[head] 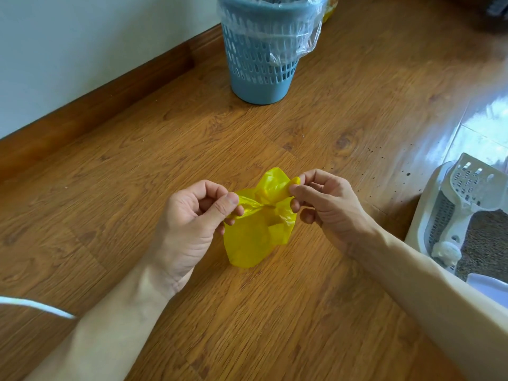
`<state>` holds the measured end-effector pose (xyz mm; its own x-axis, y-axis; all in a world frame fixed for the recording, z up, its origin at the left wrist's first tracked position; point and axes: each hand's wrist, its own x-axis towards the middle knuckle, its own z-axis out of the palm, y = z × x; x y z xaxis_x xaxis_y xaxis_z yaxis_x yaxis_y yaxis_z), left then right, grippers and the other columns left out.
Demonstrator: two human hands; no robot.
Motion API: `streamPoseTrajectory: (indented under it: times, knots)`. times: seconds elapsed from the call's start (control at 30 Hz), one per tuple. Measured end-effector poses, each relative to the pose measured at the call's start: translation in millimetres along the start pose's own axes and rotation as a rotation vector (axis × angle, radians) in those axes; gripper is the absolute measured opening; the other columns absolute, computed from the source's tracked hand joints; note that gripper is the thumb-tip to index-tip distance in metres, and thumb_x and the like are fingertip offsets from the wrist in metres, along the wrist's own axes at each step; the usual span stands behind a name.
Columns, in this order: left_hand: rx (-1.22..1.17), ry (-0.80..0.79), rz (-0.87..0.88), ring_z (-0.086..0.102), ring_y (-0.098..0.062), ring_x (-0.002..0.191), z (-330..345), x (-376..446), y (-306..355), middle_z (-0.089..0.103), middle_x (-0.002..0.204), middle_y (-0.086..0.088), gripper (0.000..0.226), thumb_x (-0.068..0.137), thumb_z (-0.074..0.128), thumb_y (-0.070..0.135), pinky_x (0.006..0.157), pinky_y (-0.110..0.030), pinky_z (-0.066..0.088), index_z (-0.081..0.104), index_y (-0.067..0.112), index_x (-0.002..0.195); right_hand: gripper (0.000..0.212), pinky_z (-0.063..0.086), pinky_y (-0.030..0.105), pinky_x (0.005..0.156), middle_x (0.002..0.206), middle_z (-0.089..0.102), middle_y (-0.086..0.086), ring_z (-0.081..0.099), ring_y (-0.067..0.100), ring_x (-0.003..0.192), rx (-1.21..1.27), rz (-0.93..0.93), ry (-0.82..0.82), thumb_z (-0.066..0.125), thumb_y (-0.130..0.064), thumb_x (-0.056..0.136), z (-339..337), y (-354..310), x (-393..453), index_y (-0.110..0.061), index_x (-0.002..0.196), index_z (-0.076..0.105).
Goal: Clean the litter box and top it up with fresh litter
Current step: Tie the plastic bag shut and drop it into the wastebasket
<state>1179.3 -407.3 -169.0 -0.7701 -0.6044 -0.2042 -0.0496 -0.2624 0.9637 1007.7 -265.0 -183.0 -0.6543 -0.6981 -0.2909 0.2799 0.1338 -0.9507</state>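
A small yellow plastic bag [251, 237] hangs between my hands above the wooden floor, its neck twisted into a knot. My left hand [189, 215] pinches one yellow ear of the bag and my right hand [327, 204] pinches the other. At the right edge stands the white litter box [423, 213] with dark litter [486, 243] inside. A white slotted scoop [472, 188] rests on its rim.
A blue slotted waste bin [264, 56] lined with a clear bag stands at the back against the wall. Scattered dark litter grains [384, 166] lie on the floor near the box. A wooden skirting board [96, 105] runs along the left.
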Motion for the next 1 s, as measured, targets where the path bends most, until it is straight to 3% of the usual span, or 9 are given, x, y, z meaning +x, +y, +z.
streamPoseTrajectory:
  times: [0.2, 0.37, 0.43, 0.6, 0.8, 0.9, 1.0]
  knots:
    - [0.033, -0.033, 0.019, 0.061, -0.011, 0.07, 3, -2, 2, 0.069, 0.071, -0.007, 0.018, 0.087, 0.068, 0.025, 0.061, -0.021, 0.043, 0.06, 0.009, 0.087, 0.008, 0.036, 0.021, 0.042, 0.069, 0.064, 0.008, 0.058, 0.014, 0.057, -0.002, -0.024, -0.057, 0.062, -0.002, 0.091, 5, -3, -1, -0.008, 0.089, 0.057]
    - [-0.005, -0.053, 0.031, 0.066, -0.014, 0.077, 4, -1, 3, 0.069, 0.072, -0.007, 0.016, 0.086, 0.067, 0.027, 0.071, -0.023, 0.047, 0.061, 0.012, 0.088, 0.012, 0.032, 0.021, 0.039, 0.095, 0.071, 0.018, 0.056, 0.017, 0.054, 0.029, -0.027, -0.143, 0.055, -0.001, 0.094, 9, -7, -4, -0.011, 0.089, 0.052]
    - [-0.041, -0.067, 0.029, 0.067, -0.014, 0.076, 5, -2, 4, 0.071, 0.075, -0.008, 0.015, 0.087, 0.072, 0.024, 0.069, -0.022, 0.048, 0.062, 0.013, 0.088, 0.014, 0.031, 0.021, 0.04, 0.091, 0.071, 0.016, 0.053, 0.016, 0.053, 0.039, -0.026, -0.155, 0.054, 0.0, 0.094, 11, -8, -4, -0.013, 0.088, 0.051]
    - [-0.088, -0.079, 0.059, 0.067, -0.019, 0.07, 8, -3, 4, 0.075, 0.084, -0.013, 0.006, 0.086, 0.066, 0.018, 0.066, -0.023, 0.051, 0.066, 0.017, 0.092, 0.012, 0.037, 0.026, 0.059, 0.079, 0.068, 0.009, 0.053, 0.015, 0.07, -0.035, -0.107, -0.172, 0.053, 0.004, 0.093, 12, -8, -3, -0.005, 0.101, 0.056]
    - [-0.022, -0.095, 0.089, 0.071, -0.02, 0.071, 11, -3, 7, 0.076, 0.105, -0.011, 0.032, 0.097, 0.046, -0.01, 0.065, -0.025, 0.054, 0.063, 0.01, 0.115, 0.031, 0.048, 0.029, 0.075, 0.089, 0.068, 0.013, 0.062, 0.02, 0.086, -0.075, -0.202, -0.234, 0.056, 0.0, 0.089, 20, -20, -10, -0.001, 0.12, 0.056]
    - [0.027, -0.039, 0.141, 0.074, -0.025, 0.069, 12, -4, 6, 0.076, 0.106, -0.009, 0.029, 0.095, 0.055, -0.008, 0.059, -0.026, 0.055, 0.063, 0.011, 0.116, 0.04, 0.053, 0.048, 0.087, 0.098, 0.069, 0.017, 0.065, 0.028, 0.094, -0.112, -0.237, -0.25, 0.066, -0.006, 0.086, 27, -24, -14, -0.005, 0.124, 0.055]
    - [0.071, 0.018, 0.2, 0.074, -0.024, 0.065, 14, -6, 7, 0.077, 0.101, -0.007, 0.03, 0.088, 0.065, -0.008, 0.055, -0.024, 0.054, 0.065, 0.011, 0.112, 0.05, 0.049, 0.059, 0.078, 0.094, 0.071, 0.012, 0.066, 0.036, 0.091, -0.221, -0.285, -0.259, 0.076, -0.014, 0.08, 33, -27, -18, -0.011, 0.125, 0.055]
